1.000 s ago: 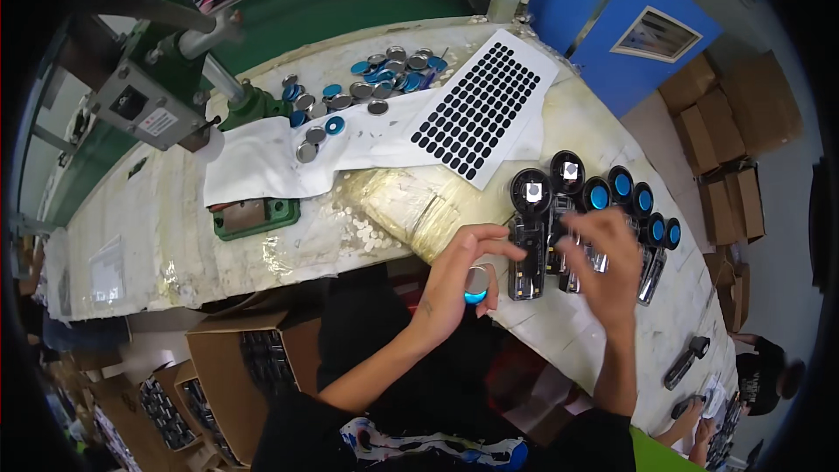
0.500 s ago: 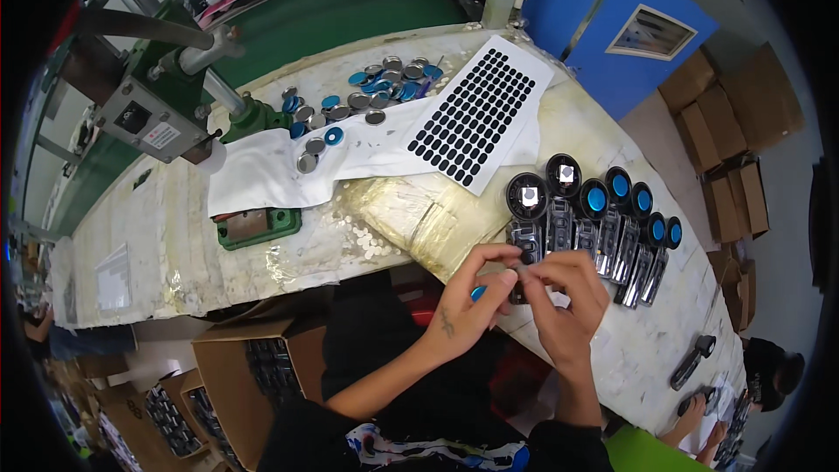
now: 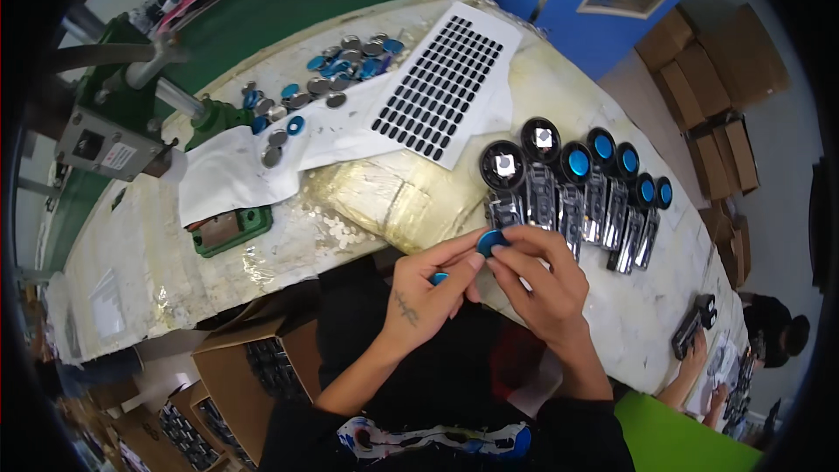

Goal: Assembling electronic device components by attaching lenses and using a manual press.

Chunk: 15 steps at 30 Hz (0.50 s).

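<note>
Head view: I see the worktable [image 3: 651,319] spanning the frame, black-headed devices [image 3: 595,205] right of centre. Left hand [image 3: 424,297] and right hand [image 3: 546,288] pinch one blue disc [image 3: 491,242] mid-frame; the left also cradles a second disc [image 3: 438,278]. Loosened fingers could drop that one; an uneven pinch might flip the first away.

The pale bench [image 3: 546,79] bears a green press [image 3: 109,142] and black-headed devices [image 3: 595,208].
</note>
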Motion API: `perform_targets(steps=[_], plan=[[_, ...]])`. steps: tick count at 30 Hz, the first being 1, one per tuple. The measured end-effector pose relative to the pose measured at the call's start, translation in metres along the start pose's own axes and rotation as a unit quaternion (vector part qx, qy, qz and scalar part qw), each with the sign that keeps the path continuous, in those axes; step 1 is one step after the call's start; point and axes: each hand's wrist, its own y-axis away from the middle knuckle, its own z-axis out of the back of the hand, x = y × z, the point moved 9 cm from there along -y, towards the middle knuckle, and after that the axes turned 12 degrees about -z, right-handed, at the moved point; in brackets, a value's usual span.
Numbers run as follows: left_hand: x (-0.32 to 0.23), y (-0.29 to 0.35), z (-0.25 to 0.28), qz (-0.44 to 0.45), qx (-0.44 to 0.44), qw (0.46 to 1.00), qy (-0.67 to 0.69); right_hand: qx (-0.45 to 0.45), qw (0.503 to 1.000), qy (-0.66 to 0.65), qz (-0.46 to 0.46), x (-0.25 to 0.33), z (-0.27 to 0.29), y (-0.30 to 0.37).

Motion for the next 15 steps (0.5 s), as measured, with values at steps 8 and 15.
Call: perform_targets(steps=[8, 15], plan=[[-0.008, -0.005, -0.001, -0.027, 0.005, 0.998, -0.058, 0.04, 0.994, 0.082, 0.064, 0.003, -0.002, -0.003], [-0.007, -0.011, 0.002, -0.053, 0.033, 0.995, -0.084, 0.015, 0.99, 0.141, 0.004, -0.038, 0.022, -0.053]])
